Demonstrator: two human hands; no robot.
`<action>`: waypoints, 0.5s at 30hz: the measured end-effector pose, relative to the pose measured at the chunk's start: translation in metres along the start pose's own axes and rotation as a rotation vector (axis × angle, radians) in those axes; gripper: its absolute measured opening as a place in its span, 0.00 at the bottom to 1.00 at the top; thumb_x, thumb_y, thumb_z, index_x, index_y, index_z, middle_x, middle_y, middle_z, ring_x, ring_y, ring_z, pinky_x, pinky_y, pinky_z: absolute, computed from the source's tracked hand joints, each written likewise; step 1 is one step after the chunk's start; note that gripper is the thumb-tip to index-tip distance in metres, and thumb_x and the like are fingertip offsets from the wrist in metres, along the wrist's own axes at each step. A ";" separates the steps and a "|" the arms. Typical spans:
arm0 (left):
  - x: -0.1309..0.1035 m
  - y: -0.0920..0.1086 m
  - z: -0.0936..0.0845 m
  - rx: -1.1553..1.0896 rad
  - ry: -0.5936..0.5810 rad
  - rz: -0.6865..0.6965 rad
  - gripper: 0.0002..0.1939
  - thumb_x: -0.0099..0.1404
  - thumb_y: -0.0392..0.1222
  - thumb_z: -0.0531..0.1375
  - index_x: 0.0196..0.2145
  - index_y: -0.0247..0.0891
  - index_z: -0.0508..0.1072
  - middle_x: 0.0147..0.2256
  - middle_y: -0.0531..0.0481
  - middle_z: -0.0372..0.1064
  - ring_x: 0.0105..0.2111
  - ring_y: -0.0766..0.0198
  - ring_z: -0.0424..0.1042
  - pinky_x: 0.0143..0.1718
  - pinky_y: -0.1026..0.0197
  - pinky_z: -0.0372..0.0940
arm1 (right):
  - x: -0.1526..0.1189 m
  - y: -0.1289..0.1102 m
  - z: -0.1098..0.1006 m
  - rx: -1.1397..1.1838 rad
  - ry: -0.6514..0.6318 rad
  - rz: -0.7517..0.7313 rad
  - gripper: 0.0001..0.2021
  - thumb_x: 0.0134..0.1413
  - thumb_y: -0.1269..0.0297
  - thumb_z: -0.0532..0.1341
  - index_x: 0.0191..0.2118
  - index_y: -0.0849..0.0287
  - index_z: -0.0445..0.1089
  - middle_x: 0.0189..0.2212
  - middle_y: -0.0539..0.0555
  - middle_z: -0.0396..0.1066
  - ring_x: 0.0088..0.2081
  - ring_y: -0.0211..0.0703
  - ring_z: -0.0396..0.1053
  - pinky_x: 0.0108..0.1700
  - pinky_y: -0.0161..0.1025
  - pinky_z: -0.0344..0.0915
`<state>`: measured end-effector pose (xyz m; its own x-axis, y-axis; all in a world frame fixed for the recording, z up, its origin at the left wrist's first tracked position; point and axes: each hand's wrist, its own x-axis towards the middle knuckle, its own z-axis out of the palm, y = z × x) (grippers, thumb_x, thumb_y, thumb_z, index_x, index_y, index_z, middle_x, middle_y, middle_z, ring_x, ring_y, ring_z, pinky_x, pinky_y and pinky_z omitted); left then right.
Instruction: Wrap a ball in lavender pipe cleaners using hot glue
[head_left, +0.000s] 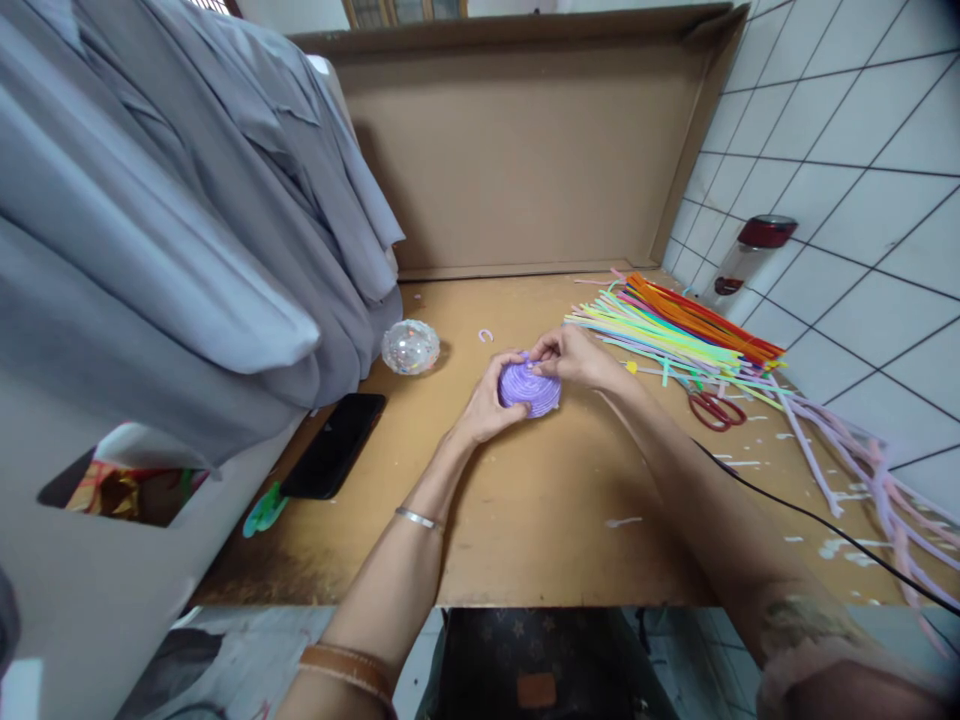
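A round purple coil (531,390), wound in rings and looking like pipe cleaner, is held above the middle of the wooden table. Thumb and fingers of my left hand (491,402) grip its left side. My right hand (574,355) pinches at its upper edge, where a small purple piece shows; the fingertips partly hide what lies between them. Just beyond, a small pale pink curved piece (486,336) lies on the table. To the left sits a clear faceted ball (410,347).
Many coloured pipe cleaners (660,325) lie at the back right, with red-handled scissors (716,410) in front. A black cable (795,500) crosses the right side. A black phone (334,445) lies left, below hanging grey cloth (187,230). Cardboard (525,160) stands behind.
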<state>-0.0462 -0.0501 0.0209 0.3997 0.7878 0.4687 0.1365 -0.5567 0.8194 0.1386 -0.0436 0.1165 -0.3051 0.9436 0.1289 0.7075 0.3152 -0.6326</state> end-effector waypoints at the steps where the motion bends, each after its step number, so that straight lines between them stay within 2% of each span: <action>1: 0.000 0.000 0.000 0.002 0.001 -0.006 0.34 0.52 0.48 0.67 0.54 0.42 0.60 0.62 0.37 0.60 0.61 0.47 0.64 0.63 0.43 0.59 | 0.000 0.001 0.001 0.003 0.000 0.001 0.08 0.45 0.75 0.67 0.35 0.64 0.80 0.26 0.52 0.76 0.27 0.35 0.69 0.31 0.31 0.61; 7: -0.001 -0.002 0.001 0.024 0.012 -0.017 0.32 0.52 0.48 0.68 0.51 0.42 0.60 0.63 0.37 0.59 0.62 0.46 0.64 0.62 0.42 0.59 | 0.004 0.006 0.005 0.028 -0.008 0.008 0.08 0.45 0.75 0.67 0.35 0.65 0.80 0.27 0.53 0.77 0.29 0.37 0.71 0.31 0.31 0.62; 15: -0.001 -0.001 0.001 0.060 0.025 0.033 0.28 0.53 0.48 0.67 0.49 0.43 0.63 0.61 0.38 0.62 0.65 0.45 0.59 0.65 0.40 0.55 | 0.005 0.008 0.004 0.046 0.008 -0.008 0.07 0.44 0.75 0.67 0.33 0.65 0.80 0.24 0.51 0.75 0.26 0.36 0.69 0.31 0.32 0.62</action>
<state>-0.0456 -0.0506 0.0198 0.3824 0.7747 0.5036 0.1782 -0.5967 0.7824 0.1399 -0.0371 0.1088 -0.3051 0.9419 0.1402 0.6749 0.3177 -0.6660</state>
